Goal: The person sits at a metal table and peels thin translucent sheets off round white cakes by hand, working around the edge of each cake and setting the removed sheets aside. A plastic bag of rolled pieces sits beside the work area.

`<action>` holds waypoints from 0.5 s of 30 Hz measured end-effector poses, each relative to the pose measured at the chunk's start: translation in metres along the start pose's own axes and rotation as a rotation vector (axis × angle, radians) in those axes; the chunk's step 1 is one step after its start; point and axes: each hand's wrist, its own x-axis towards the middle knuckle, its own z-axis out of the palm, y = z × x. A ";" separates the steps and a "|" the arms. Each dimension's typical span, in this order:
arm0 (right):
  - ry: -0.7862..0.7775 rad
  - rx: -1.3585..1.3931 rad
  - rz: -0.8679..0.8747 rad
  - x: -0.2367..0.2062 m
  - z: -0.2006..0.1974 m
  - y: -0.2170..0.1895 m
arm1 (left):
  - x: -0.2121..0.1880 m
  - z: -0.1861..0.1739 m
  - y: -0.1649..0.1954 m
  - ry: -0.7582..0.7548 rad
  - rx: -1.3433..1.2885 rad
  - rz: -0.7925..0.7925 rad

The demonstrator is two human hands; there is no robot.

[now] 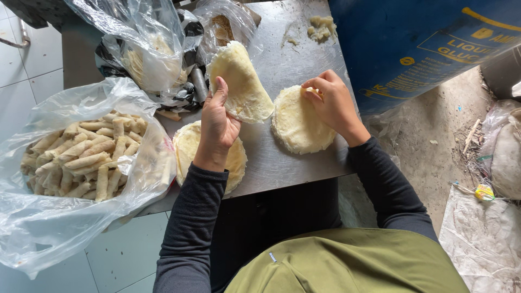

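Note:
My left hand (217,122) holds up a thin pale wrapper sheet (241,81), lifted and curled above the steel table (293,163). Under my left wrist lies a round stack of wrappers (187,146). My right hand (331,103) pinches the top edge of a second round stack of wrappers (296,127) lying flat on the table. Both arms wear dark long sleeves.
A clear plastic bag of several rolled spring rolls (87,154) sits at the left. More plastic bags (152,49) lie at the back. A lump of filling (321,27) rests far on the table. A blue drum (423,43) stands at the right, over dirty floor.

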 end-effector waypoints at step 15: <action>0.100 0.064 0.006 -0.001 0.005 -0.002 | -0.003 0.004 0.000 0.044 0.005 -0.012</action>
